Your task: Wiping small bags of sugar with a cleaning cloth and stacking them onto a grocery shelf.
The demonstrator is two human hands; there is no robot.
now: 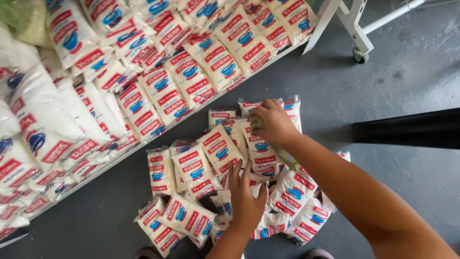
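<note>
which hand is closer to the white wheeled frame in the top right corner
Right. The right hand lies on the far side of the packet pile, nearer the white wheeled frame; the left hand rests lower, farther from it.

Soft, even daylight fills the view, a little brighter toward 10 o'clock, where the clear-wrapped white packets [45, 120] show mild glare. The grey floor [383, 91] takes only faint, diffuse shadows (darkest near 6 o'clock). Focus is fair; straight lines bow slightly at the edges.
</note>
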